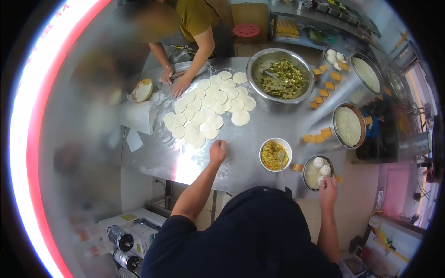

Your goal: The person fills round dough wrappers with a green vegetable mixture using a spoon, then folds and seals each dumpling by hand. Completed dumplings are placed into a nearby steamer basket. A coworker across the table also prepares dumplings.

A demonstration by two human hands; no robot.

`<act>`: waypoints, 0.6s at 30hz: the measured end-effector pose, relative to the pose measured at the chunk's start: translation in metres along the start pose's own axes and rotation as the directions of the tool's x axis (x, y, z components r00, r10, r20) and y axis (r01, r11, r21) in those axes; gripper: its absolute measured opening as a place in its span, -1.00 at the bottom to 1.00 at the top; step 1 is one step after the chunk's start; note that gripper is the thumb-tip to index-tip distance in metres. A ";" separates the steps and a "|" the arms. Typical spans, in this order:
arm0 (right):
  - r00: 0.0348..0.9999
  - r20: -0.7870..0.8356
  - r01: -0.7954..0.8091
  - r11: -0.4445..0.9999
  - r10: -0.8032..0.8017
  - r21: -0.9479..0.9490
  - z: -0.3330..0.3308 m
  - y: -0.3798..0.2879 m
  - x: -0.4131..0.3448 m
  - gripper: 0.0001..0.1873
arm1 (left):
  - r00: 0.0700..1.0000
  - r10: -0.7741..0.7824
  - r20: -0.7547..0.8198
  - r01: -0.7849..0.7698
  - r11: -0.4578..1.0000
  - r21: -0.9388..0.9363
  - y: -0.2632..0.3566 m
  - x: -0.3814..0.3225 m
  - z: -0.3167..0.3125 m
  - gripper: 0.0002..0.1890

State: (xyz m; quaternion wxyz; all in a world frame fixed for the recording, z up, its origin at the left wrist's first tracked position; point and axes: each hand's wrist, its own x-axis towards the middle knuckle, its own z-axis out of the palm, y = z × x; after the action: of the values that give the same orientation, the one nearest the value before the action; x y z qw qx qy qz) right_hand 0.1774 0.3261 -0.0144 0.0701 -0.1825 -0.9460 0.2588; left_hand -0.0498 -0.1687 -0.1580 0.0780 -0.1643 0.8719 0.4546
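Note:
My right hand (328,194) has its fingertips on a white filled bun (321,180) at the near edge of a small round steamer (305,178). Two more pleated buns (321,165) sit in that steamer, on a pale liner. Over the steel table (243,166), my left hand (218,152) is curled closed, and I see nothing in it. Just beyond it lie many overlapping round dough wrappers (208,100). Between my hands stands a white bowl (261,153) of chopped yellow-green filling (273,156), with a metal utensil (281,158) in it.
Across the table, a co-worker's hands (177,83) press on a rolling pin. A large steel bowl (306,93) holds green filling. Tall steamers (328,128) with wooden-coloured handle blocks (314,139) stand at the right. A flour bowl (142,91) is at the left.

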 end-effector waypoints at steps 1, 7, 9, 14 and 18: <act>0.993 0.065 0.103 0.994 -0.102 -0.019 0.007 -0.008 -0.002 -0.70 | 0.998 -0.002 -0.068 0.004 0.999 0.035 0.003 0.012 -0.006 -0.55; 0.771 0.401 0.521 0.852 -0.495 0.050 0.051 -0.076 0.005 -0.49 | 0.947 0.089 -0.309 0.052 0.905 0.421 0.013 0.089 -0.031 -0.47; 0.697 0.425 0.591 0.798 -0.578 0.116 0.065 -0.093 0.014 -0.51 | 0.961 0.013 -0.276 0.138 0.843 0.519 0.019 0.110 -0.037 -0.42; 0.706 0.312 0.649 0.757 -0.636 0.077 0.087 -0.100 0.029 -0.65 | 0.957 -0.188 -0.221 0.279 0.803 0.527 0.062 0.125 -0.029 -0.37; 0.760 0.115 0.617 0.766 -0.640 0.181 0.079 -0.108 0.046 -0.75 | 0.973 -0.135 -0.188 0.218 0.808 0.548 0.037 0.146 -0.037 -0.41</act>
State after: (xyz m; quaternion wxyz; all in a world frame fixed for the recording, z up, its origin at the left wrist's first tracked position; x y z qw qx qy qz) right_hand 0.0834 0.2202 -0.0246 0.0839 0.1735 -0.9354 0.2966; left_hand -0.1990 -0.2109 -0.1495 0.1034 -0.2457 0.9513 0.1545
